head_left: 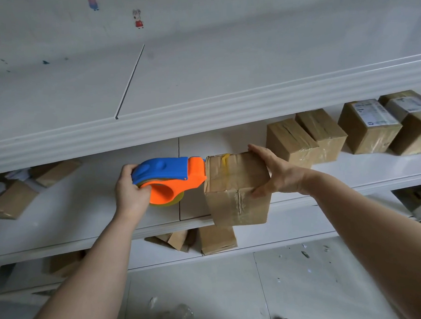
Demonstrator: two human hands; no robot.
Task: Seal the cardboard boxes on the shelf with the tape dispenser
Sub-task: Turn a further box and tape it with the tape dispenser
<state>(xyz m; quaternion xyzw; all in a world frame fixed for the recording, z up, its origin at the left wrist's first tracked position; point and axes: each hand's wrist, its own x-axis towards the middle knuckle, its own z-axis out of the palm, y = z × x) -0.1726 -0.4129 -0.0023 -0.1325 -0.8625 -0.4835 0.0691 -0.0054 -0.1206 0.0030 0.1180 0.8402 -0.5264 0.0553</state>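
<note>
My left hand [130, 187] grips a blue and orange tape dispenser [169, 178], whose orange front end touches the left side of a brown cardboard box [234, 182]. The box is held in front of the white middle shelf [86, 213], tilted, and overhangs the shelf's front edge. My right hand [275, 171] grips the box's right side, thumb on the near face and fingers on the far top edge. A strip of yellowish tape crosses the box's top.
Several taped cardboard boxes [324, 135] stand on the same shelf to the right, two with white labels [374, 113]. More boxes [15, 194] lie at the left end and on the lower shelf [215, 238]. Tiled floor [294, 288] lies below.
</note>
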